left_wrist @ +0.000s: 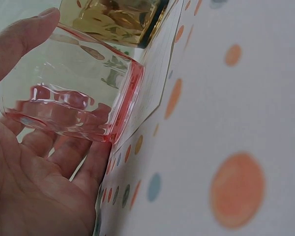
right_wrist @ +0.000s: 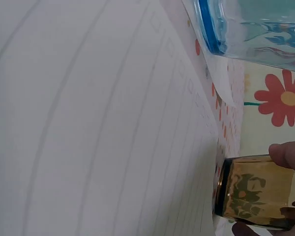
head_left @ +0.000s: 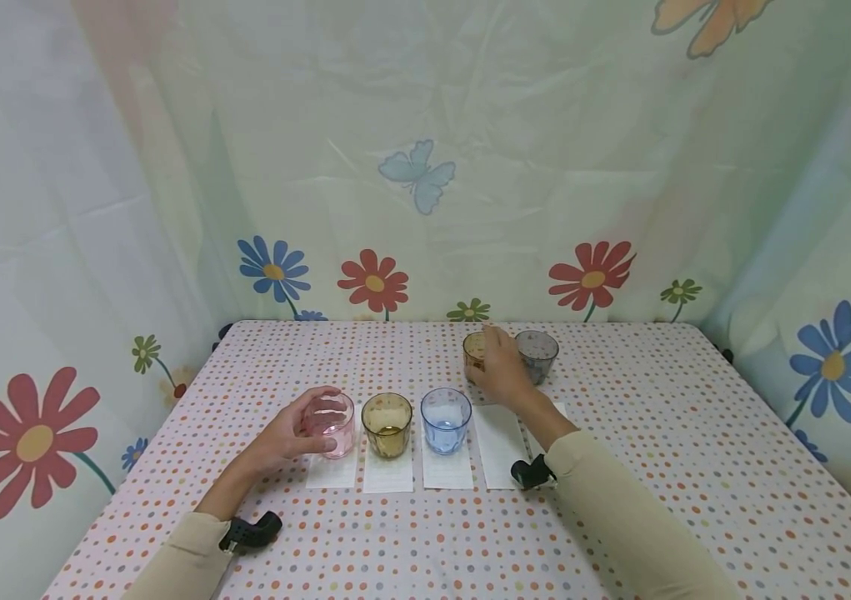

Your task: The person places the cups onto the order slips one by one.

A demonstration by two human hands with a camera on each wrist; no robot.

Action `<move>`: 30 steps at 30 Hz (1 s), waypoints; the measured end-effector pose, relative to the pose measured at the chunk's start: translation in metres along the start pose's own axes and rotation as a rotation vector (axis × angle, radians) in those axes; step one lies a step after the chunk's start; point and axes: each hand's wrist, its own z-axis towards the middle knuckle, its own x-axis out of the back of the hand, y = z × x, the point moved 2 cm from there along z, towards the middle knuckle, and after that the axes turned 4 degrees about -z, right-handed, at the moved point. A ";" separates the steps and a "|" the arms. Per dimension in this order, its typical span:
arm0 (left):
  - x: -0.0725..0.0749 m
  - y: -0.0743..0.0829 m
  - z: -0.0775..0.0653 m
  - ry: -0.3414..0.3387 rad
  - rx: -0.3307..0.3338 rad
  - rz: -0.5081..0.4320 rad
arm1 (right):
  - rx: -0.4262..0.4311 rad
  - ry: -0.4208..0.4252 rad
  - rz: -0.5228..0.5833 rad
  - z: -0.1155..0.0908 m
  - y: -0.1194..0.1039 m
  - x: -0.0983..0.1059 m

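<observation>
My left hand (head_left: 281,435) is curled round a clear pink glass (head_left: 340,435) at the left end of a front row. In the left wrist view the thumb lies along one side of this glass (left_wrist: 73,73), with the fingers round the other, its base at a paper sheet. An olive-yellow glass (head_left: 387,427) and a light blue glass (head_left: 446,423) stand to its right. Farther back, my right hand (head_left: 502,372) grips an amber-brown glass (head_left: 473,348), partly hidden by the fingers; thumb and finger flank the glass (right_wrist: 253,191) in the right wrist view.
Right beside the right hand stands a grey glass (head_left: 540,354). Several lined white paper sheets (head_left: 498,454) lie side by side under and near the front row. The dotted tablecloth (head_left: 365,542) reaches back to a flowered curtain (head_left: 485,233).
</observation>
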 end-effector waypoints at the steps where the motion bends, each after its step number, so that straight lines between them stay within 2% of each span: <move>1: 0.000 0.000 0.000 -0.001 0.001 0.002 | 0.003 0.003 -0.007 0.000 0.000 -0.001; 8: 0.000 0.002 0.000 0.013 0.010 0.004 | -0.004 0.019 0.003 -0.001 -0.002 -0.002; 15: -0.001 0.002 0.000 0.012 0.024 -0.010 | -0.052 -0.014 0.063 0.005 0.003 -0.005; 24: 0.000 0.001 -0.001 0.016 0.033 0.002 | -0.089 -0.044 0.330 0.009 0.013 -0.007; 30: 0.001 0.001 -0.001 0.013 0.023 0.009 | -0.115 -0.051 0.389 0.008 0.012 -0.005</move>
